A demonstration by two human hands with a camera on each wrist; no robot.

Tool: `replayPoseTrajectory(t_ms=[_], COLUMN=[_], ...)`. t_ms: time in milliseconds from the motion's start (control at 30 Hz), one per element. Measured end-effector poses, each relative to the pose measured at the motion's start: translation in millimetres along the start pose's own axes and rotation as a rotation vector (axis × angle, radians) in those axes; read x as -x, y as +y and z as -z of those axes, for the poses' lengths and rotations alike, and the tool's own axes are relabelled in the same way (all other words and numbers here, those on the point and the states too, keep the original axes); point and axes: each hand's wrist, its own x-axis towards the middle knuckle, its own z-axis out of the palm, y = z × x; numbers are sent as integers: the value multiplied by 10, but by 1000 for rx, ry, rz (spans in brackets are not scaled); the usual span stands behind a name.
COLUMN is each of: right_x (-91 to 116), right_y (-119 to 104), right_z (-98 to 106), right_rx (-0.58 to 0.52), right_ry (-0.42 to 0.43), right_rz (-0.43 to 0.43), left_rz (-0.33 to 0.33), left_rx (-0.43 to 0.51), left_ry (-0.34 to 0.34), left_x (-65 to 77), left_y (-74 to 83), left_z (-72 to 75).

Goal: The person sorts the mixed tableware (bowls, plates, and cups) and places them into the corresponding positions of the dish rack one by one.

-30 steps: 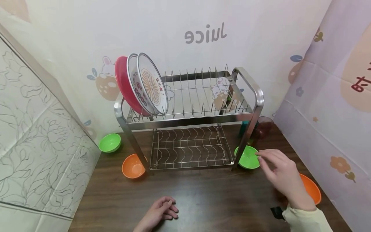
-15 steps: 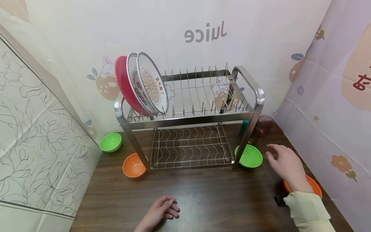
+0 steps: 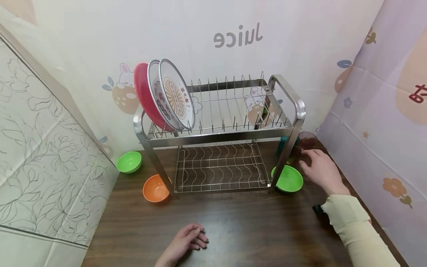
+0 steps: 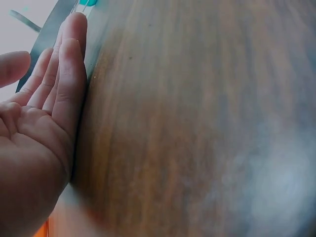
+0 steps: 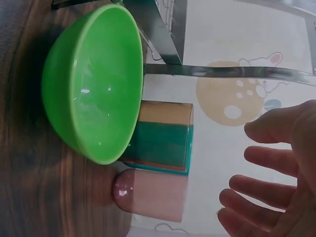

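Note:
My right hand (image 3: 321,170) is held above the table's right side, fingers extended and apart, with nothing in it. Just to its left, a green bowl (image 3: 289,179) stands against the rack's front right leg. Beyond the fingers is a clear pinkish cup (image 3: 307,140), beside a teal cup (image 3: 282,144) partly behind the rack leg. The right wrist view shows the teal cup (image 5: 158,145) and pink cup (image 5: 153,195) past the green bowl (image 5: 106,86), apart from my fingers (image 5: 264,190). My left hand (image 3: 185,241) rests on the table at the front, relaxed and holding nothing.
A two-tier metal dish rack (image 3: 217,139) stands in the middle. On its upper tier, a red plate (image 3: 141,89) and two patterned white plates (image 3: 176,96) lean at the left. An orange bowl (image 3: 156,188) and another green bowl (image 3: 129,162) sit on the left.
My right hand has moved from beside the right green bowl, first rightward, then forward toward the cups. My sleeve now covers most of the right orange bowl. The left hand stays put.

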Motion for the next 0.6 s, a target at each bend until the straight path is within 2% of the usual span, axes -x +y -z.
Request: replayPoseTrajectory(t_ms=[267,600], right_x=[-243,-381], right_y=[28,82], right_z=[-140,-300], right_rx=[-54,-100], right_ry=[-58,-91], right_rz=[-34,-108], left_rz=[-9,-29], left_rx=[9,5], left_ry=[-1,-22], left_x=[6,-3], left_y=[13,-6], left_z=[2,3])
